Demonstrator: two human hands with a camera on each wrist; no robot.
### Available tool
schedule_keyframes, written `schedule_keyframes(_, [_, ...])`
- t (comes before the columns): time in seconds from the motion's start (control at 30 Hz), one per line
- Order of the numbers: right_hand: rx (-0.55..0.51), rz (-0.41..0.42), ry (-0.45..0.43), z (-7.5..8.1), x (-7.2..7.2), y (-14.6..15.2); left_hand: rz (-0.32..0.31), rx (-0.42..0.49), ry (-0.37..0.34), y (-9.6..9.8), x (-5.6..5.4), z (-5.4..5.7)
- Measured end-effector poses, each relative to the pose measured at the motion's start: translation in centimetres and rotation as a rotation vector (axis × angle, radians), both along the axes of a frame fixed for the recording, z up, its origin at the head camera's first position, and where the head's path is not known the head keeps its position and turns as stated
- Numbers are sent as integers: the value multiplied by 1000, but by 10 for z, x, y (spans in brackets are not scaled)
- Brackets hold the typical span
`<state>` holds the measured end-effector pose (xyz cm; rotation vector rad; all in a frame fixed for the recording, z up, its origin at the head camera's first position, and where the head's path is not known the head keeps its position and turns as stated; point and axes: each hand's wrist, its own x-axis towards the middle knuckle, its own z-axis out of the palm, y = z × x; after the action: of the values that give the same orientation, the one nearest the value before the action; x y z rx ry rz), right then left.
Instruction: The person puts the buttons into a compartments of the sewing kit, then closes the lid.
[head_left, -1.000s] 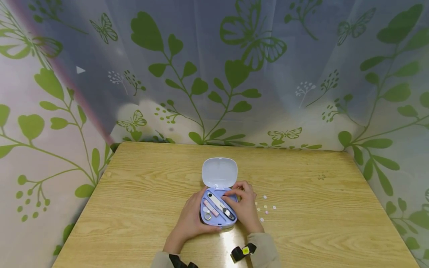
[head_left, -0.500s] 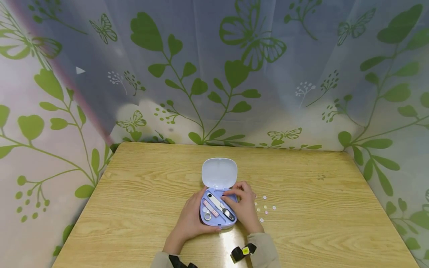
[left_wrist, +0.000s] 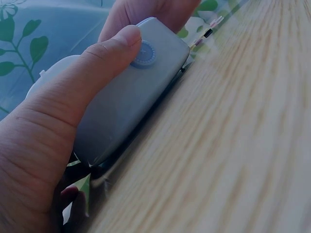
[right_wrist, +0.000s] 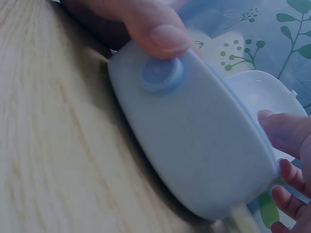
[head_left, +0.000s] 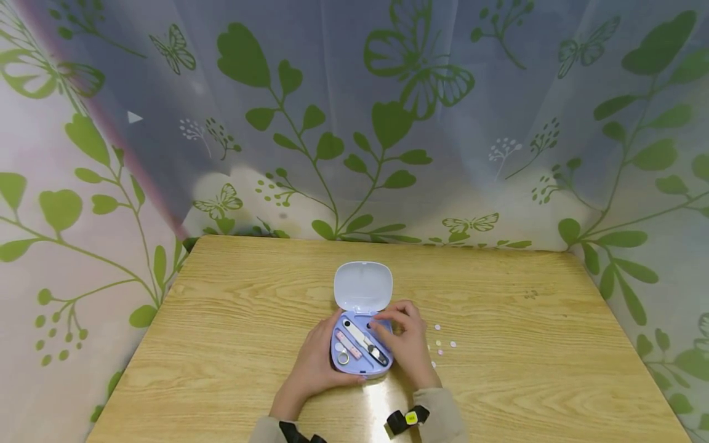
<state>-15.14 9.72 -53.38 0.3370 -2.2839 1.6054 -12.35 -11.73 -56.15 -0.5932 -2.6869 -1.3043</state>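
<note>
A lilac sewing-kit-like box [head_left: 362, 373] stands on the table with its pale lid [head_left: 362, 286] raised behind it. My left hand [head_left: 317, 357] grips the box from the left, its thumb along the front wall. Inside lie a long white-and-black tool [head_left: 357, 335], a pink-and-white stick [head_left: 348, 344], a metal ring [head_left: 343, 357] and a white disc [head_left: 339, 346]. My right hand [head_left: 408, 338] reaches over the right side, thumb and index fingertips close together by a small dark spot [head_left: 368, 325] in the right compartment. I cannot tell whether they pinch something.
Several small pale buttons [head_left: 437, 343] lie loose on the wooden table [head_left: 498, 307] to the right of my right hand. A patterned curtain [head_left: 354, 123] hangs along the back and both sides. A round button-shaped piece [left_wrist: 145, 53] sits on the box's front wall.
My right hand has shifted slightly to the right, and its fingertips have drawn off the dark spot, which shows more clearly. The left hand and box stay put.
</note>
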Motion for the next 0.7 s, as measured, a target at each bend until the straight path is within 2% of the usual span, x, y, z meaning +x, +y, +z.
schedule_keyframes(0.17, [-18,-14,78,3,-1,5,5,0,3,0,0,0])
schedule_keyframes(0.27, [-8,-23,90,5,-1,11,9,1,13,-1,0,-1])
schedule_keyframes(0.6, [-24,-64,44,5,-2,37,10,13,22,-1,1,-1])
schedule_keyframes(0.7, [-41,-84,54,7,-1,43,10,9,26,0,1,0])
